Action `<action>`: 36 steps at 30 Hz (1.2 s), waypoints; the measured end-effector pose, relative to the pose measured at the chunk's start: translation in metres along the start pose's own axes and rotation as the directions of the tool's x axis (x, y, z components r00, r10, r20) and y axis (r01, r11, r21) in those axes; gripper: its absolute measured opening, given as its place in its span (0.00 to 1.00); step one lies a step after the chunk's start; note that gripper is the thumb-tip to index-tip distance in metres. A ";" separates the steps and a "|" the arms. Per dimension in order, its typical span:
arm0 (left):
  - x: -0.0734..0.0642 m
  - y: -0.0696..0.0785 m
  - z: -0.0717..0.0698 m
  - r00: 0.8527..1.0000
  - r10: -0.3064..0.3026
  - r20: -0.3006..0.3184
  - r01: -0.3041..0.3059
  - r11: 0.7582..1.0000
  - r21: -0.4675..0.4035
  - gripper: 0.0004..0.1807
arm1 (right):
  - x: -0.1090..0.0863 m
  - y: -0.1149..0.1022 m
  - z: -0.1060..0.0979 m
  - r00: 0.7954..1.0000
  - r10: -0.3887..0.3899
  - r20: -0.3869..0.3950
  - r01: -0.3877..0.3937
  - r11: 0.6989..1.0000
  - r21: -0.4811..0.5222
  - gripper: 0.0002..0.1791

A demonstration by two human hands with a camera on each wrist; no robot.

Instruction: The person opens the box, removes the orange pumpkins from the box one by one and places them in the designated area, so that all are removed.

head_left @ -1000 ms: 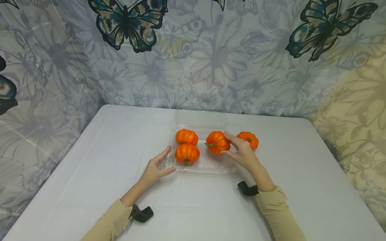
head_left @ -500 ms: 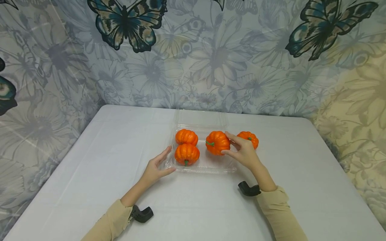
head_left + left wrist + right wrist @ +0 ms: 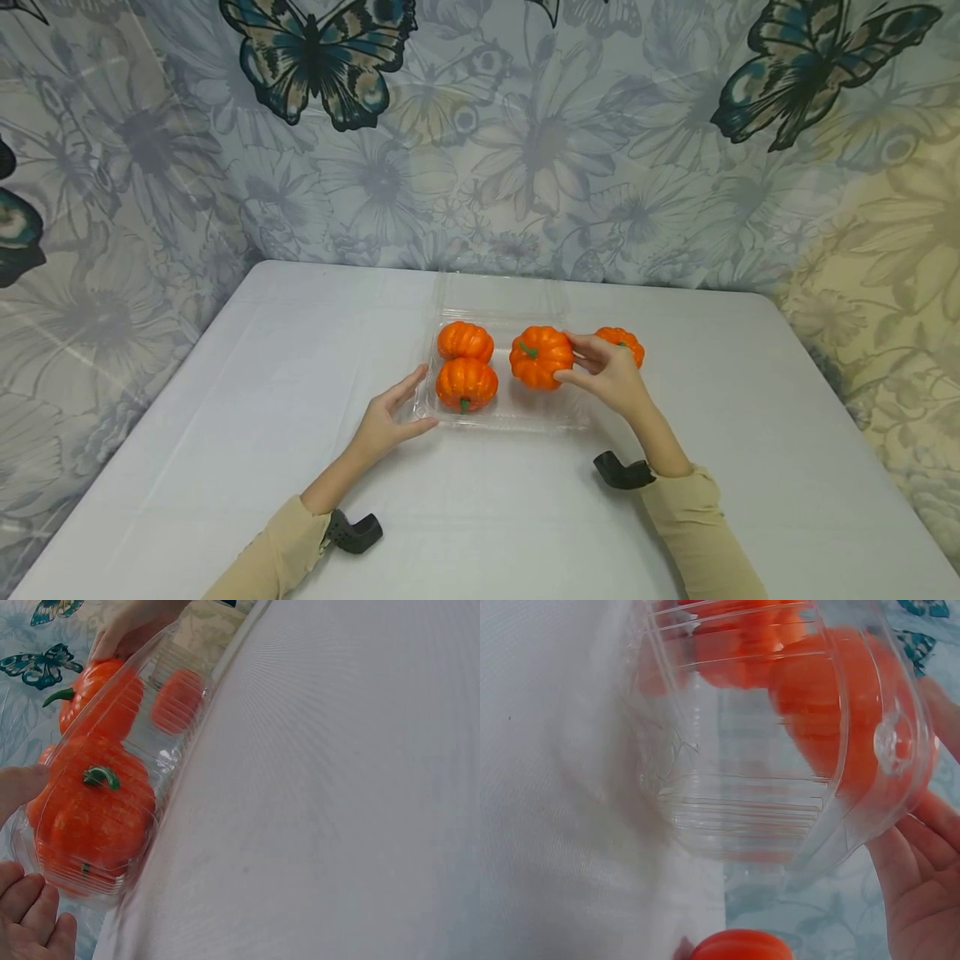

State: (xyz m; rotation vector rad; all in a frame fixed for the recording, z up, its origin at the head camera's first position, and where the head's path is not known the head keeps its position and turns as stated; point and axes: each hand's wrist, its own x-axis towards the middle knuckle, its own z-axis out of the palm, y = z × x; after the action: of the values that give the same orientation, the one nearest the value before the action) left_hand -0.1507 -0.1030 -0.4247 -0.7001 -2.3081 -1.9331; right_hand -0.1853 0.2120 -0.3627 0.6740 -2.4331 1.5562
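My right hand (image 3: 615,383) pinches an orange pumpkin (image 3: 536,367) with a green stem between thumb and fingers. It holds this pumpkin over the right half of a clear plastic clamshell container (image 3: 517,423), whose lid (image 3: 498,293) lies back. Two more orange pumpkins fill the container's left side, a far pumpkin (image 3: 465,340) and a near pumpkin (image 3: 467,383). At the left edge, my left hand (image 3: 381,427) is spread with thumb and fingers apart; in the left wrist view its thumb (image 3: 26,787) appears against the clear wall.
Another orange pumpkin (image 3: 626,340) sits on the white table (image 3: 712,392) right of the container, partly behind my right hand. A black wrist mount (image 3: 356,533) is on the left wrist, a similar mount (image 3: 624,471) on the right. Butterfly-patterned wall covering (image 3: 525,167) borders the table's back.
The pumpkin in my right hand has tilted, its stem turning upward toward the camera. My right hand has shifted slightly right. My left hand stays in place.
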 end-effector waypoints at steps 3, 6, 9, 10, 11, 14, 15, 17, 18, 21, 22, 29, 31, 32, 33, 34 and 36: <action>0.000 0.000 0.000 1.000 0.002 -0.001 -0.002 1.000 -0.001 0.38 | 0.000 0.000 -0.002 1.000 0.028 0.004 -0.028 0.999 0.018 0.26; 0.000 -0.001 0.000 1.000 0.002 0.000 -0.002 1.000 -0.001 0.38 | 0.000 0.007 -0.003 0.998 0.057 -0.010 -0.057 0.996 0.064 0.26; 0.000 -0.002 0.001 1.000 0.008 0.000 -0.008 1.000 -0.001 0.38 | -0.001 0.019 -0.004 0.996 0.079 -0.041 -0.073 0.990 0.119 0.25; 0.000 -0.002 0.001 1.000 0.011 -0.001 -0.011 1.000 0.000 0.38 | -0.001 0.023 -0.005 0.995 0.089 -0.051 -0.081 0.988 0.135 0.25; 0.000 -0.002 0.001 1.000 0.015 -0.001 -0.015 1.000 0.001 0.38 | -0.001 0.026 -0.006 0.993 0.097 -0.060 -0.087 0.985 0.148 0.25; 0.001 -0.002 0.001 1.000 0.023 -0.002 -0.023 1.000 0.007 0.38 | -0.002 0.030 -0.007 0.989 0.119 -0.084 -0.104 0.981 0.161 0.26; 0.001 -0.002 0.001 1.000 0.023 -0.002 -0.023 1.000 0.010 0.37 | -0.002 0.031 -0.008 0.988 0.128 -0.092 -0.112 0.980 0.163 0.26; 0.001 -0.001 0.001 1.000 0.021 -0.002 -0.021 1.000 0.016 0.37 | -0.002 0.032 -0.008 0.984 0.144 -0.108 -0.124 0.976 0.178 0.26; 0.001 -0.001 0.001 1.000 0.020 -0.002 -0.020 1.000 0.020 0.38 | -0.002 0.032 -0.009 0.982 0.151 -0.115 -0.128 0.974 0.186 0.25; 0.001 0.000 0.001 1.000 0.015 -0.002 -0.015 1.000 0.028 0.38 | -0.002 0.030 -0.010 0.976 0.172 -0.133 -0.139 0.963 0.231 0.23; 0.001 0.000 0.001 1.000 0.012 -0.001 -0.012 1.000 0.029 0.38 | -0.002 0.030 -0.010 0.974 0.180 -0.137 -0.142 0.958 0.250 0.22; 0.001 0.002 0.002 1.000 0.009 0.002 -0.009 0.999 0.036 0.38 | -0.004 0.043 -0.017 0.973 0.178 -0.144 -0.127 0.944 0.303 0.23; 0.001 0.002 0.002 1.000 0.011 0.002 -0.011 0.999 0.041 0.38 | -0.004 0.056 -0.020 0.976 0.152 -0.154 -0.097 0.943 0.317 0.25; 0.001 0.002 0.002 1.000 0.009 0.002 -0.009 0.999 0.040 0.38 | -0.003 0.064 -0.022 0.978 0.137 -0.159 -0.080 0.943 0.324 0.25; 0.001 0.002 0.002 1.000 0.009 0.002 -0.009 0.999 0.041 0.38 | -0.002 0.072 -0.024 0.979 0.121 -0.165 -0.061 0.942 0.330 0.25; 0.001 0.002 0.002 1.000 0.008 0.002 -0.008 0.999 0.044 0.38 | -0.001 0.079 -0.026 0.978 0.118 -0.171 -0.051 0.933 0.356 0.26; 0.000 0.002 0.001 1.000 0.004 -0.001 -0.004 0.999 0.049 0.38 | -0.001 0.077 -0.028 0.975 0.127 -0.183 -0.063 0.946 0.318 0.28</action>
State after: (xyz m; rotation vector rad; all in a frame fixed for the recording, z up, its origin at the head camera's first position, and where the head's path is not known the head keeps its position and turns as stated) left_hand -0.1496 -0.1014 -0.4228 -0.6990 -2.3427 -1.8675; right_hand -0.2230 0.2646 -0.4134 0.4218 -2.1238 1.9672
